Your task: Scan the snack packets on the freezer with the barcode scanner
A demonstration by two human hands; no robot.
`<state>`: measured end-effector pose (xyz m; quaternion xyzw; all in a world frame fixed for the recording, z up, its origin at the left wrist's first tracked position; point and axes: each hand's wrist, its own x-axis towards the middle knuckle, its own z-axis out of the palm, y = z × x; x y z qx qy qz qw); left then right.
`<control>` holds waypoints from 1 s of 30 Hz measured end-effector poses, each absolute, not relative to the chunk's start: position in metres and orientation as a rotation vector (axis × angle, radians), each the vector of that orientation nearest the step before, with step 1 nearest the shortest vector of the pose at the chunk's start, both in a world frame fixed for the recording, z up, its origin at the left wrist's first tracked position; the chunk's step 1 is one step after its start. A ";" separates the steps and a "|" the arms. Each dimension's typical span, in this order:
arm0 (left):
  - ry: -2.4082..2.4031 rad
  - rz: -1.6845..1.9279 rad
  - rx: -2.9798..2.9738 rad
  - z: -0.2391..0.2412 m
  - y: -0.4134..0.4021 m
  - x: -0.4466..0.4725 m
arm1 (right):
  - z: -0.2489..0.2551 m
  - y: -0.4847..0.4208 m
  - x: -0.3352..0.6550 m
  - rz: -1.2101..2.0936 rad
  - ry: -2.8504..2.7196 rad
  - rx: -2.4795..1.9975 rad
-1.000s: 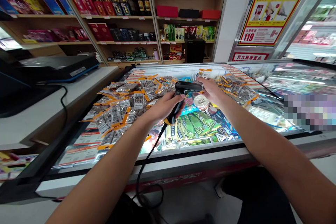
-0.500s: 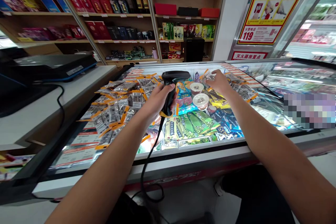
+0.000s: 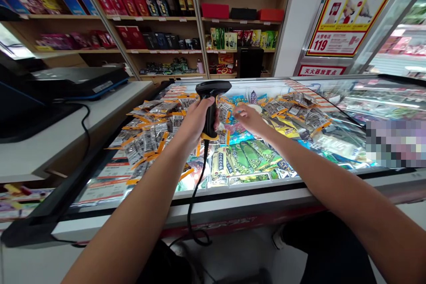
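My left hand (image 3: 199,117) is closed round the handle of a black and yellow barcode scanner (image 3: 211,113), held upright above the glass lid of a chest freezer (image 3: 233,188). Its black cable (image 3: 197,191) hangs down over the front edge. My right hand (image 3: 248,119) is over the glass just right of the scanner, fingers loosely bent and pointing left. The fingertips are beside a small clear packet with orange edges (image 3: 225,108); I see no packet in them. Left of the scanner lies a pile of similar packets (image 3: 149,135), and a second pile (image 3: 296,108) lies to the right.
Under the glass are green ice-pop bags (image 3: 248,155) and other frozen goods. A counter (image 3: 109,115) with a scale-like device (image 3: 96,82) stands at left. Shelves (image 3: 159,18) with boxes and bottles line the back, and a fire-safety poster (image 3: 357,9) hangs at right.
My right hand has moved left from the right-hand pile, where a packet was at its fingers, to beside the scanner. The scanner stays in my left hand, slightly higher.
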<state>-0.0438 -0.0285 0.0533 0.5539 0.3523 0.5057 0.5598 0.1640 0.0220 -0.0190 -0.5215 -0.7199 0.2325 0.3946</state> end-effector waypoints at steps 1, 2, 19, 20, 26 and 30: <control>0.838 1.196 1.303 0.054 -0.029 -0.044 | -0.024 0.021 0.153 0.700 -1.786 -1.320; 0.845 1.198 1.300 0.055 -0.029 -0.044 | -0.029 0.022 0.145 0.768 -1.737 -1.333; 0.900 1.046 1.537 0.051 -0.023 -0.048 | -0.010 0.052 0.198 0.804 -1.124 -1.143; 0.905 0.985 1.597 0.050 -0.024 -0.048 | -0.007 0.051 0.204 0.755 -1.124 -1.143; 0.921 0.736 1.870 0.043 -0.028 -0.047 | 0.010 0.041 0.221 0.575 -1.153 -1.195; 0.848 0.775 1.915 0.041 -0.029 -0.046 | 0.011 0.041 0.220 0.526 -1.237 -1.252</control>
